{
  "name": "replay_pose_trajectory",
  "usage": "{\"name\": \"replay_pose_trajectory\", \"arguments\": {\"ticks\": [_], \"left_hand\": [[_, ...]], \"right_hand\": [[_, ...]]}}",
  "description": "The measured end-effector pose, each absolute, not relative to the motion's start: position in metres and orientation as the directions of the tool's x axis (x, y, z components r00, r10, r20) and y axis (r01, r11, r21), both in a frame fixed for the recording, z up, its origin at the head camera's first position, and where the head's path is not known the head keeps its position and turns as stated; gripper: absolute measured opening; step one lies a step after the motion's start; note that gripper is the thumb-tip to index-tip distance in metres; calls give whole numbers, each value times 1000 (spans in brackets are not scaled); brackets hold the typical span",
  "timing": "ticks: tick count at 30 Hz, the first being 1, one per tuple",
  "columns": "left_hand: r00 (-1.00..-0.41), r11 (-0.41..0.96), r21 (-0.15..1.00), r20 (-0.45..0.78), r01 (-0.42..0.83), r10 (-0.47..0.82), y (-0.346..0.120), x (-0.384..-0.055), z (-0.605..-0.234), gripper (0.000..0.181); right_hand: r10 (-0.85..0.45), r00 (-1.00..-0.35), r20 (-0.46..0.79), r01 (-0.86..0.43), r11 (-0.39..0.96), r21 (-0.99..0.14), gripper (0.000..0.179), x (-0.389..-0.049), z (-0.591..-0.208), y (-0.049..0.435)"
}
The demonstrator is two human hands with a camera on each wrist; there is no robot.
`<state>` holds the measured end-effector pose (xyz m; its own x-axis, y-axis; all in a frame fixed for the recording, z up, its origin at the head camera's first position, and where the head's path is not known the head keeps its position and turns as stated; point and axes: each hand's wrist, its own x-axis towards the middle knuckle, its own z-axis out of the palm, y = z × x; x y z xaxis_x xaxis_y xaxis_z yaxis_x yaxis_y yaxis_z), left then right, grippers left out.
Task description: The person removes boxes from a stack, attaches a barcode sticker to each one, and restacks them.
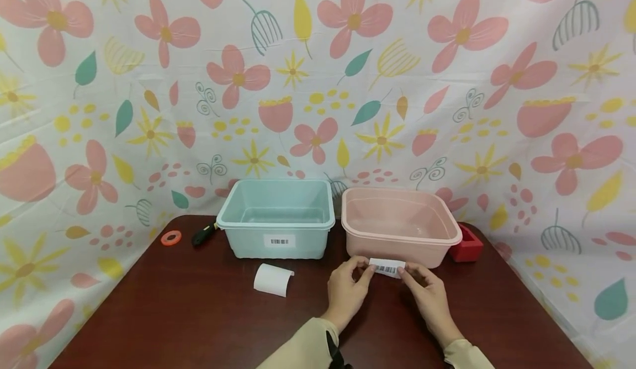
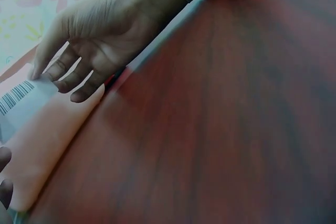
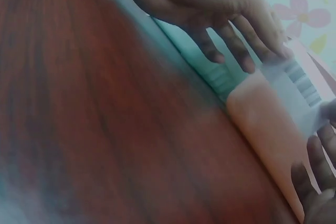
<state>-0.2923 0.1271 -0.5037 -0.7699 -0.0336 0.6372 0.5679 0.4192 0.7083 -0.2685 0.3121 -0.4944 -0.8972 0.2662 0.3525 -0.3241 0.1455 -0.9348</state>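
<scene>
A white barcode label (image 1: 387,268) is stretched between both hands, just in front of the pink bin (image 1: 392,246). My left hand (image 1: 346,293) pinches its left end between thumb and fingers. At the other end, the right hand (image 1: 431,301) pinches it the same way. The right wrist view shows the label (image 3: 294,90) spanning before the bin's pink wall (image 3: 262,119); whether it touches the wall, I cannot tell. Only a few left fingertips (image 2: 5,192) enter the left wrist view, at its left edge.
Left of the pink bin stands a light-blue bin (image 1: 233,242) with a barcode label (image 1: 279,241) on its front. A curled white paper (image 1: 273,279) lies before it. Further left are a dark-handled tool (image 1: 203,235) and an orange ring (image 1: 171,232). A red box (image 1: 467,250) sits at right.
</scene>
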Motion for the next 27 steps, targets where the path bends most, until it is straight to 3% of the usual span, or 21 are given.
{"name": "replay_pose_trajectory", "arguments": {"ticks": [7,16,27], "left_hand": [[-739,488,675,669,554,-86,145,-302,-503,8],[-762,551,683,635,479,-125,158,-304,-507,10],[-732,556,676,660,483,-167,176,-309,-502,12]], "right_hand": [[373,-830,415,-333,267,-904,20,-276,-498,317],[450,-771,451,-272,408,-872,15,-283,-506,323],[527,-703,478,-248,449,-859,18,-290,-503,327]]}}
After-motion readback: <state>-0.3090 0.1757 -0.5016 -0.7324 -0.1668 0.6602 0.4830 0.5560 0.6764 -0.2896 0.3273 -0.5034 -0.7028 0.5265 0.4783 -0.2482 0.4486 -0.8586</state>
